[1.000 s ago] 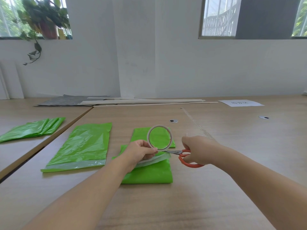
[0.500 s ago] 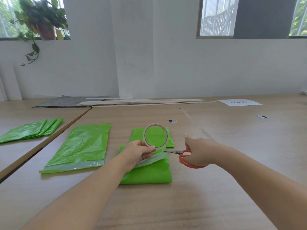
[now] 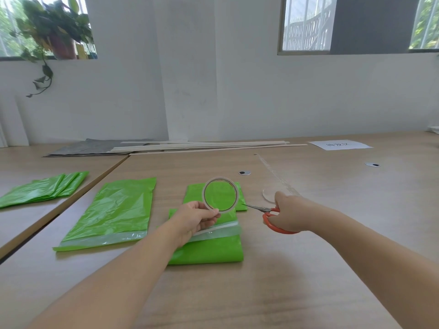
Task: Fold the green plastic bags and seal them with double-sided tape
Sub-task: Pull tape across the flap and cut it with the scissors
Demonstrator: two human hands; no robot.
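My left hand [image 3: 193,219] holds a thin ring of double-sided tape [image 3: 220,194] upright by its lower edge, above a folded green plastic bag [image 3: 209,251] with a clear strip across it. A smaller folded green bag [image 3: 193,193] lies just behind. My right hand [image 3: 291,213] grips orange-handled scissors [image 3: 266,211], blades closed and pointing left toward the tape ring, a little apart from it. An unfolded green bag [image 3: 116,210] lies flat to the left.
A pile of green bags [image 3: 45,188] rests on the left table across a seam. Wooden slats [image 3: 204,147] and a grey sheet [image 3: 90,149] lie at the back. A white paper [image 3: 339,145], two cable grommets and a clear disc [image 3: 268,194] are to the right.
The scissors and my right hand have drawn back to the right, away from the tape ring. The tape ring stays held up over the folded bag.
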